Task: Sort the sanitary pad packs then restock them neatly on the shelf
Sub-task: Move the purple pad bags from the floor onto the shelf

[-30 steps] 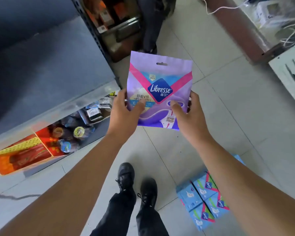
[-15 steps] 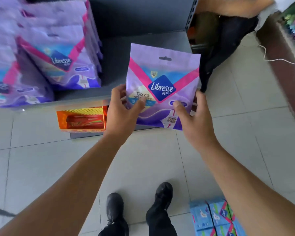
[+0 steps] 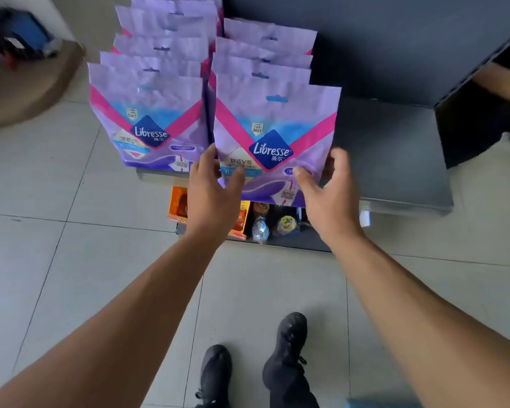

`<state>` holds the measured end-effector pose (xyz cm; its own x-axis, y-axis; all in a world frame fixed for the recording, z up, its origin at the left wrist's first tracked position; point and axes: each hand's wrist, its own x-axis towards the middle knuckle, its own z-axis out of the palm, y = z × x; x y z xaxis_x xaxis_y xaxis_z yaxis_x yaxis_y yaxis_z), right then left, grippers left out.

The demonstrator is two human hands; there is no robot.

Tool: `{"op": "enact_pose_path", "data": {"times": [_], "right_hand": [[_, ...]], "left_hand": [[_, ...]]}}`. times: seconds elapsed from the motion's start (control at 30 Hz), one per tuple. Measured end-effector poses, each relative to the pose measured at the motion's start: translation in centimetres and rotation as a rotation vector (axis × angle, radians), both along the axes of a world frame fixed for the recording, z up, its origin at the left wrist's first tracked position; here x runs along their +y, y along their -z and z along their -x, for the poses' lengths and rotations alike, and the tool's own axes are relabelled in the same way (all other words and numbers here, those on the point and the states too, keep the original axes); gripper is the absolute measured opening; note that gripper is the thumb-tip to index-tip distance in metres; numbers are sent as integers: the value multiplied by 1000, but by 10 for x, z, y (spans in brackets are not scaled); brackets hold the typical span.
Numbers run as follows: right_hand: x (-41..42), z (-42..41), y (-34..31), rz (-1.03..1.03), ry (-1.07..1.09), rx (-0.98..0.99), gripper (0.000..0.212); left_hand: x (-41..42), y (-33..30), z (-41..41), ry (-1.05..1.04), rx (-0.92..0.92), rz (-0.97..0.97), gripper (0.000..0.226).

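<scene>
Compared with half a second earlier, the held pack (image 3: pixel 274 142) no longer hangs in mid-air in front of the shelf edge: it now stands at the front of the right-hand row of packs (image 3: pixel 265 54), with its lower edge at the front lip of the grey shelf (image 3: pixel 395 160). The view has swung as well, so that both rows, formerly off to the left, now face the camera squarely.

The left hand (image 3: pixel 211 195) grips the pack's lower left corner, thumb laid across the printed face and fingers behind it. The right hand (image 3: pixel 327 195) grips the lower right corner in the same way, thumb on the face and fingers curled round the side edge.

The pack is a lilac pouch, upright, crossed by a pink V-shaped band over a pale blue field; a dark blue diamond bears the word "Libresse" (smaller print below it is partly covered by the thumbs). A small hang slot sits near its top edge.

The left-hand row (image 3: pixel 147 119) stands just beside it, its front pack showing the same design. Below the shelf lip lie an orange box (image 3: pixel 178 203) and small round items (image 3: pixel 287 223). Two black shoes (image 3: pixel 286 337) stand on the tiled floor (image 3: pixel 71 260).
</scene>
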<state>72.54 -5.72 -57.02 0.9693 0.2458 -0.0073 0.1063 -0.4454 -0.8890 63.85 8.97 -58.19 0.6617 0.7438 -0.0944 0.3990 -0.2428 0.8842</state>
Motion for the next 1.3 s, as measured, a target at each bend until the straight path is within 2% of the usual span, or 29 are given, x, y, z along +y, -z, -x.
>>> {"op": "enact_pose_path", "data": {"times": [0.23,0.43,0.63,0.8,1.0,1.1,1.3], "right_hand": [[40,-34,32,-6,20,-73,29],[52,-39,54,28,27,-170,26],[47,-38,66,76,-53,-153,30],[49,-45,63,90,-35,-202,31],[46,-36,67,177,-67,-170,29],[45,-36,67,218,-95,-155,28],[37,-37,70,246,-168,-93,29]], "left_hand": [[15,15,-9,37,-92,160,48],[15,28,-7,150,147,-41,74],[14,37,-18,222,201,71,88],[15,41,-21,206,201,47,88],[12,48,-3,197,203,-17,82],[12,47,0,173,204,-30,73],[13,50,3,260,266,-212,54]]}}
